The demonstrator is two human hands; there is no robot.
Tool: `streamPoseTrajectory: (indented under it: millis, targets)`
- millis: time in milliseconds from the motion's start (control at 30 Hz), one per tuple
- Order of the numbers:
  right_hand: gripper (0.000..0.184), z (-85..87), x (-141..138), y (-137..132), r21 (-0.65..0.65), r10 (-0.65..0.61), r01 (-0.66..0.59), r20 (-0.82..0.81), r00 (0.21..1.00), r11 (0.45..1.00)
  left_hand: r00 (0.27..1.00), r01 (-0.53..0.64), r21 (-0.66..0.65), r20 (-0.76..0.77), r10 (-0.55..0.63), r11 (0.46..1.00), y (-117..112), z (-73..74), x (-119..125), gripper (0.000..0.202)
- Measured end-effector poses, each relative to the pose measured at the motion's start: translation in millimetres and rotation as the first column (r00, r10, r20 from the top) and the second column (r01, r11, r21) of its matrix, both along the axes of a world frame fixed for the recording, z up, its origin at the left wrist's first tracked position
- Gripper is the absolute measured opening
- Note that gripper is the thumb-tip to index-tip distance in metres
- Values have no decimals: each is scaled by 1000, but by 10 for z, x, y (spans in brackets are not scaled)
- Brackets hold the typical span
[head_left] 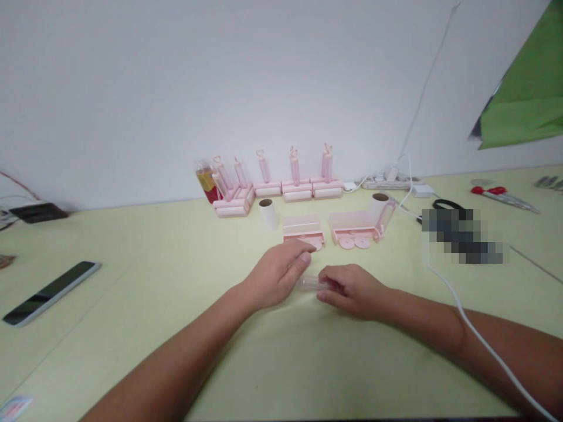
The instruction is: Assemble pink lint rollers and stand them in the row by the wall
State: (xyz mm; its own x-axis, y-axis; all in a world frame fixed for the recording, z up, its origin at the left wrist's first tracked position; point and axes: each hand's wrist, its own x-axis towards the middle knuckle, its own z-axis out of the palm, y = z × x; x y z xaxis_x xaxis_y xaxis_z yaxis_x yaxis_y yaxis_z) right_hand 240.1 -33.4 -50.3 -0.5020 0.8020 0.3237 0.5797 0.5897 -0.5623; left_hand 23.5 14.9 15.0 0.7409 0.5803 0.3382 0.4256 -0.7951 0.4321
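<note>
My left hand (279, 275) and my right hand (349, 290) meet over the yellow-green table (132, 328). Between them lies a small clear plastic piece (311, 283). My right hand's fingers are curled round one end of it. My left hand's thumb and fingers close at its other end, near a pink tray part (303, 230) just beyond. A second pink tray part (354, 230) with pink discs (354, 242) lies to the right of that one.
Several assembled pink rollers (281, 181) line the wall. A white paper roll (268, 213) stands in front. A phone (50, 292) lies left. A white cable (466, 319) crosses my right arm. Scissors (501, 195), a power strip (389, 180) and green sheet (528, 99) are at the right.
</note>
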Motion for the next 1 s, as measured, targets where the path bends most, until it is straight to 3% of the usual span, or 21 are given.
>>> streamPoseTrajectory:
  millis: [167, 367, 533, 700, 800, 1000]
  targets:
    - [24, 1, -41, 1, -39, -58, 56, -63, 996, 998, 944, 76, 25, -322, -64, 997, -172, 3, -21, 34]
    - [18, 36, -21, 33, -277, -218, 148, -242, 945, 950, 953, 14, 74, -302, 9, 997, 52, -22, -241, 29]
    - [25, -38, -69, 24, -448, -261, 34, -455, 851, 893, 893, -25, 206, -436, 115, 978, -46, 31, -154, 26]
    - [28, -34, -175, -84, -618, -341, -151, -602, 722, 772, 872, 20, 290, -472, 125, 957, -294, -17, 100, 29]
    - [27, 6, -198, -101, -672, -416, -194, -631, 655, 714, 858, 0, 287, -491, 147, 958, -336, -20, 123, 27]
    - [46, 72, -138, -72, -779, -368, -284, -540, 757, 559, 857, -8, 259, -496, 140, 966, -312, 6, 65, 26]
